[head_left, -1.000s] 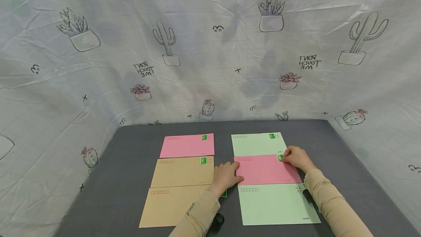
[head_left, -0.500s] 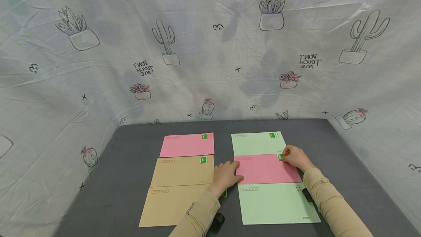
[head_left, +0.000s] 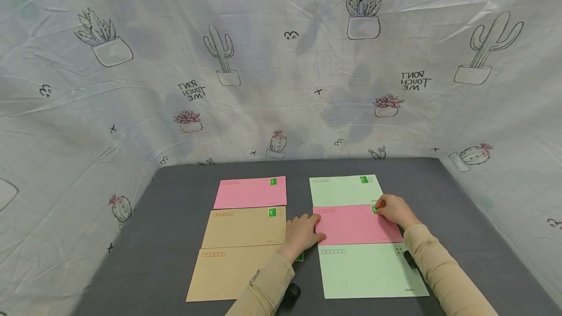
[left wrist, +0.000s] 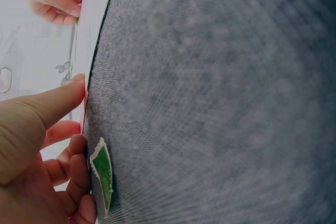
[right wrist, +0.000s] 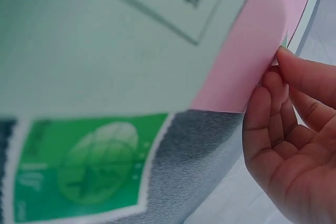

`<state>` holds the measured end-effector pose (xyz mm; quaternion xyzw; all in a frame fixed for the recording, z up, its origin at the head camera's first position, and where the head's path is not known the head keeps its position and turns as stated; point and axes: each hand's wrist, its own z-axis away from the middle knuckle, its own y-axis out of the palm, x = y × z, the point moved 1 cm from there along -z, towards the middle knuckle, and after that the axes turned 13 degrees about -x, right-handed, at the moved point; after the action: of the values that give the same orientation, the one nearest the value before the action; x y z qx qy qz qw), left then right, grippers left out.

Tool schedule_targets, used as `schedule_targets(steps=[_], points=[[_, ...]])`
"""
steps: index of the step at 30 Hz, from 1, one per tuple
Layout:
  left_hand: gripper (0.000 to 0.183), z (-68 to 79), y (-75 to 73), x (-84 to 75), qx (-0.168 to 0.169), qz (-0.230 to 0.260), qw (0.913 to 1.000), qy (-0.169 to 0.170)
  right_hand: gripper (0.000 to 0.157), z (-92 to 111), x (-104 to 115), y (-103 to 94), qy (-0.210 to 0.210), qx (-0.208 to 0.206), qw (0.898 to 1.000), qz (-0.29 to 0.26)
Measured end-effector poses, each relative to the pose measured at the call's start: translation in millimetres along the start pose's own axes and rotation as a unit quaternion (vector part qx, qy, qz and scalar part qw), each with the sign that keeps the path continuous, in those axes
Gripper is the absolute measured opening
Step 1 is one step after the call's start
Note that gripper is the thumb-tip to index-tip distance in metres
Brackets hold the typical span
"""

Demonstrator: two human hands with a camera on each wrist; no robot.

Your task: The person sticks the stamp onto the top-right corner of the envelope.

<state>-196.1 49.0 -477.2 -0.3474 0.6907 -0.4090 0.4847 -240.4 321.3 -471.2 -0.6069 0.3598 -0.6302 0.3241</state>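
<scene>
A pink envelope [head_left: 353, 228] lies in the middle of the right column on a dark grey cloth. My right hand [head_left: 393, 209] pinches a small green postage stamp [head_left: 374, 209] at its upper right corner; the fingertips cover part of the stamp. In the right wrist view, thumb and forefinger of that hand [right wrist: 299, 108] meet at the stamp's edge. My left hand [head_left: 302, 235] rests at the envelope's left edge, thumb and forefinger spread on it. Beside the left wrist, a loose green stamp [left wrist: 103, 177] lies on the cloth.
Light green envelopes lie above [head_left: 344, 191] and below [head_left: 369, 272] the pink one. The left column has a pink envelope [head_left: 250, 194] and two tan envelopes [head_left: 243, 228], the upper ones stamped. Another stamp [right wrist: 89, 166] is near my right wrist. A printed curtain [head_left: 281, 72] hangs behind.
Both hands stay in place on the pink envelope, the right one still pinching the stamp. Only the head view shifts very slightly.
</scene>
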Motion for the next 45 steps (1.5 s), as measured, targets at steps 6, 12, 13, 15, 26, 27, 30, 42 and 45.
schedule_targets(steps=[6, 12, 13, 15, 26, 27, 30, 42, 45], points=[[0.049, -0.2, -0.2, 0.0, 0.004, 0.003, 1.0, -0.003, 0.005, -2.4, 2.5, 1.1, -0.012, 0.0, 1.0, 0.025], [0.049, 0.7, -0.7, -0.8, 0.004, -0.008, 1.0, 0.002, 0.006, -3.0, 1.3, 3.1, -0.015, -0.004, 0.999, 0.034], [0.049, 0.9, -0.9, -1.0, 0.004, -0.011, 0.9999, 0.002, 0.007, -2.7, 1.6, 3.1, -0.015, -0.006, 0.999, 0.035], [0.049, 0.9, -1.3, -1.6, 0.004, -0.013, 0.9999, 0.003, 0.009, -2.0, 2.3, 3.2, -0.017, -0.008, 0.999, 0.039], [0.046, 1.7, -2.9, -3.7, -0.001, -0.019, 0.9998, 0.006, 0.015, 1.4, 9.8, 0.5, -0.044, -0.017, 0.998, 0.05], [0.046, 1.8, -3.2, -3.9, 0.0, -0.019, 0.9998, 0.005, 0.015, 1.9, 10.0, 0.2, -0.046, -0.017, 0.998, 0.049], [0.044, 1.7, -3.9, -4.7, 0.002, -0.023, 0.9997, 0.007, 0.015, 3.8, 9.9, -0.7, -0.046, -0.02, 0.998, 0.041], [0.035, 3.4, -18.0, -5.8, -0.048, -0.043, 0.9975, 0.031, 0.02, 16.6, 33.8, -13.0, -0.072, -0.04, 0.997, 0.008], [0.034, 6.3, -24.8, -4.3, -0.056, -0.057, 0.9962, 0.034, 0.019, 20.7, 43.2, -12.3, -0.085, -0.049, 0.995, 0.007]])
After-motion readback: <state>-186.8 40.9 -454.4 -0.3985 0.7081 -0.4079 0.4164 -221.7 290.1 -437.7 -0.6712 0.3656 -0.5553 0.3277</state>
